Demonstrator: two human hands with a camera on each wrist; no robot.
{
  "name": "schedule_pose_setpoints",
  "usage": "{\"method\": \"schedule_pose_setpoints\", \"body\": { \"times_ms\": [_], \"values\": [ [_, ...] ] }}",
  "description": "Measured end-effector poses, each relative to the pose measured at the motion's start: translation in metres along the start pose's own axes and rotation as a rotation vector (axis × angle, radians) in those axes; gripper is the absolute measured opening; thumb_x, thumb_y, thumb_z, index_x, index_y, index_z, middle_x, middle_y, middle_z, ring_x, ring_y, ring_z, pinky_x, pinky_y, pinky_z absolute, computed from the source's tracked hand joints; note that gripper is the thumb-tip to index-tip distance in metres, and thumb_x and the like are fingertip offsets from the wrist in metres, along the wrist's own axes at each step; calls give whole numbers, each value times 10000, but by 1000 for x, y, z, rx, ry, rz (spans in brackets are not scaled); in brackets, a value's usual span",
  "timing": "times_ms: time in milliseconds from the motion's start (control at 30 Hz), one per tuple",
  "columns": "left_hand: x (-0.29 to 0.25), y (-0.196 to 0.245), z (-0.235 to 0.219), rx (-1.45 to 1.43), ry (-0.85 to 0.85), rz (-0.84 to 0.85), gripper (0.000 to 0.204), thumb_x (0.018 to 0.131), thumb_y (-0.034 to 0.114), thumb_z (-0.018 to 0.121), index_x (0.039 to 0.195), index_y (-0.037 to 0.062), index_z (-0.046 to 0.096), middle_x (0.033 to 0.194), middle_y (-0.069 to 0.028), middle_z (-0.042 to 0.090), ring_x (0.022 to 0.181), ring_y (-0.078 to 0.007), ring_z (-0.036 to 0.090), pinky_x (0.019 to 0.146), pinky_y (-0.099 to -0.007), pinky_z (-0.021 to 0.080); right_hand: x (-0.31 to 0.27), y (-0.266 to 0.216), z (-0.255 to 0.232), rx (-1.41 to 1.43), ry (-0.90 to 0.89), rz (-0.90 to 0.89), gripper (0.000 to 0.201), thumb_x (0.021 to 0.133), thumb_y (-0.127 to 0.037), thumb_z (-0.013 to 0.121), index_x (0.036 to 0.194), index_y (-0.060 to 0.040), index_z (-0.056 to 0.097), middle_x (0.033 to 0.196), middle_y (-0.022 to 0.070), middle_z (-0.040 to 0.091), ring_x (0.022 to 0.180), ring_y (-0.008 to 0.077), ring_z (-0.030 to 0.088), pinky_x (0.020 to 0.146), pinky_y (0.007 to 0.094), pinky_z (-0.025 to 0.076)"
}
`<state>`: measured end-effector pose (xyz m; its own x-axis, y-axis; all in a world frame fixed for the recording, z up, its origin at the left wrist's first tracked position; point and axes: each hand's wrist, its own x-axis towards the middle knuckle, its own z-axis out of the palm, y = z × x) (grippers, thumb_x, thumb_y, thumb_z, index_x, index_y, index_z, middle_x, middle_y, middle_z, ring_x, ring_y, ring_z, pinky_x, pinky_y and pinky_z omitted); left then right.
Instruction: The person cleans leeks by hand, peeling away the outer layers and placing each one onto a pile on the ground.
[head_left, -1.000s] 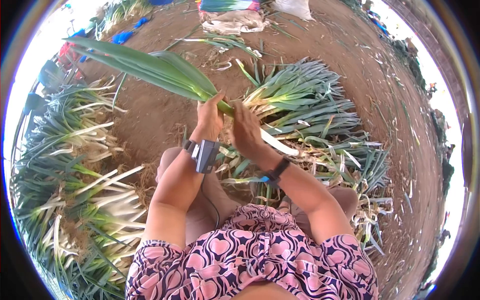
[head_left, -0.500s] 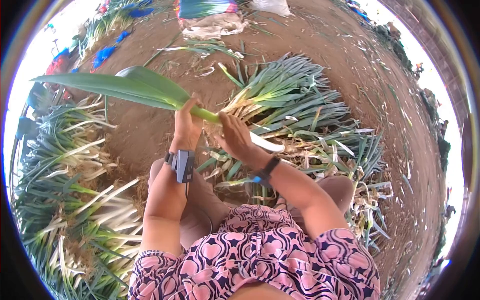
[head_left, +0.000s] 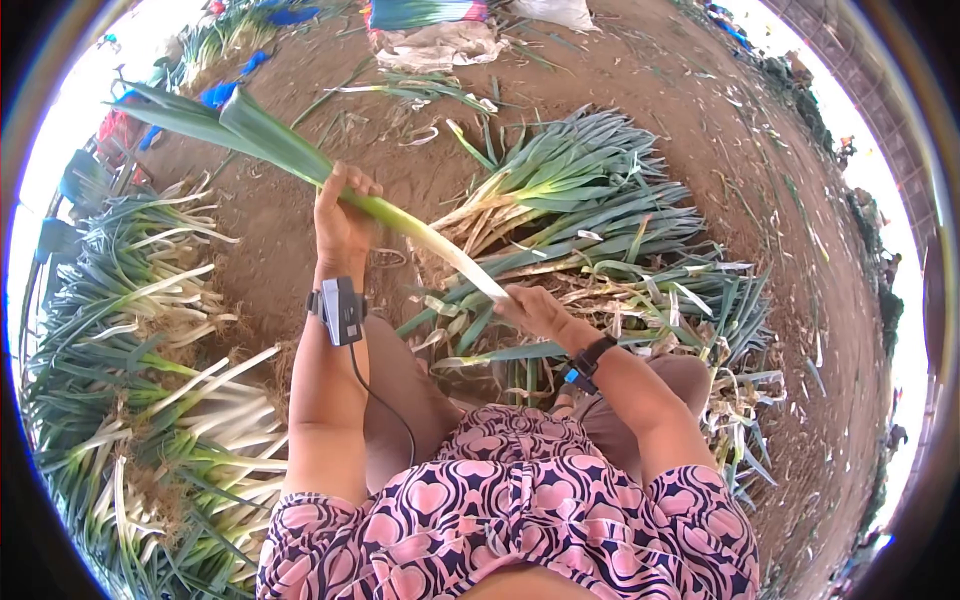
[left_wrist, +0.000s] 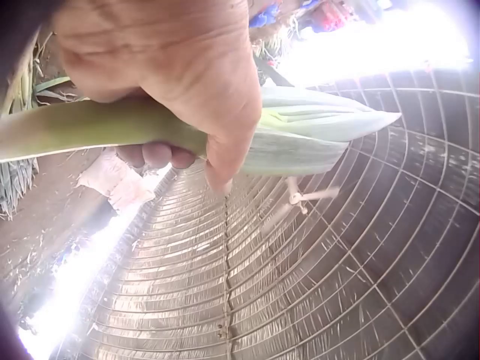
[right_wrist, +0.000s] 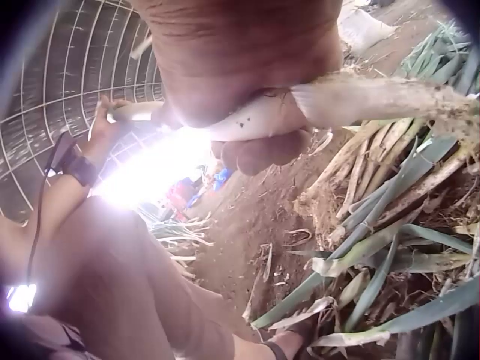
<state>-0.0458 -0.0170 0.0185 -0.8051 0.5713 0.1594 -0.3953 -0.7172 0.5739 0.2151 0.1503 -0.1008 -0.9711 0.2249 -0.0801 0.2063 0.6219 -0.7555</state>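
Observation:
One long leek (head_left: 440, 246) stretches slantwise between my two hands, its leaves up to the left and its white shank down to the right. My left hand (head_left: 343, 212) grips it at the green part, just below where the leaves spread. In the left wrist view the fingers curl round the flattened green stem (left_wrist: 112, 126). My right hand (head_left: 540, 310) holds the white shank low down. The right wrist view shows those fingers wrapped round the shank (right_wrist: 259, 120), with a soil-covered root end (right_wrist: 457, 112) sticking out beyond the hand.
To the right lies a heap of leeks (head_left: 590, 180) with dark green tops, dry trimmed leaves (head_left: 630, 300) in front of it. Rows of white-stemmed leeks (head_left: 150, 400) cover the ground at left. A striped bundle (head_left: 425, 15) and a white sack (head_left: 550, 12) stand far ahead.
My right hand has moved down the leek towards its root end, baring the white shank between the hands. The left hand has shifted left, and the hands are farther apart.

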Motion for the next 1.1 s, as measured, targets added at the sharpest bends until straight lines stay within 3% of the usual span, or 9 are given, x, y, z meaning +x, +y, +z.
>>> {"method": "schedule_pose_setpoints", "body": {
  "times_ms": [233,267,367,467,567,667,833,1000,1100],
  "values": [
    [2,3,-1,10,45,43,182,845,199,638,801,143,471,689,27,443,639,-100,423,649,-297,385,7,-27,-5,78,86,394,479,929,-463,427,993,-31,622,632,101,608,605,231,628,558,351,488],
    [1,0,0,13,56,47,182,844,196,640,807,143,470,685,27,442,636,-102,423,647,-298,387,14,23,15,-526,215,-81,389,935,-364,456,992,-9,604,683,126,627,628,254,633,560,344,503],
    [-2,-11,2,18,94,46,181,840,187,644,825,143,469,675,23,442,627,-108,429,640,-303,392,33,-3,22,55,468,147,277,922,-258,494,1000,-9,587,712,149,629,632,259,633,554,340,515],
    [-8,-23,11,-1,165,2,182,835,172,644,852,137,466,654,6,454,614,-128,454,624,-320,400,56,-50,29,-428,592,-169,241,926,-224,474,958,-11,581,713,142,629,625,262,634,569,364,519],
    [-9,-23,7,9,177,-53,205,827,182,657,858,137,459,650,4,466,607,-130,462,614,-325,402,64,-68,8,326,260,412,219,925,-207,457,958,-25,575,733,148,630,666,257,639,587,379,520],
    [-12,-20,7,57,167,28,227,817,180,675,877,134,461,639,12,463,594,-124,458,604,-321,401,65,-4,13,-322,463,214,330,933,-277,451,853,12,591,768,186,635,734,278,642,630,412,504],
    [7,13,-19,96,346,158,306,762,132,725,945,146,480,634,24,494,595,-117,472,641,-315,425,0,108,12,-261,503,479,420,908,-408,477,841,-17,614,782,207,629,749,394,592,674,463,442],
    [-5,-31,0,56,370,62,298,765,107,716,941,152,480,650,12,499,596,-135,486,655,-315,426,69,-11,21,-120,790,-126,200,921,-168,431,1006,-7,513,885,192,554,836,357,545,713,453,436],
    [-8,-33,8,30,367,9,252,779,98,689,914,134,480,662,-4,490,597,-143,491,619,-316,428,78,-84,23,-115,588,54,146,869,-136,472,958,-42,538,913,202,578,833,360,575,697,453,441]
  ]
}}
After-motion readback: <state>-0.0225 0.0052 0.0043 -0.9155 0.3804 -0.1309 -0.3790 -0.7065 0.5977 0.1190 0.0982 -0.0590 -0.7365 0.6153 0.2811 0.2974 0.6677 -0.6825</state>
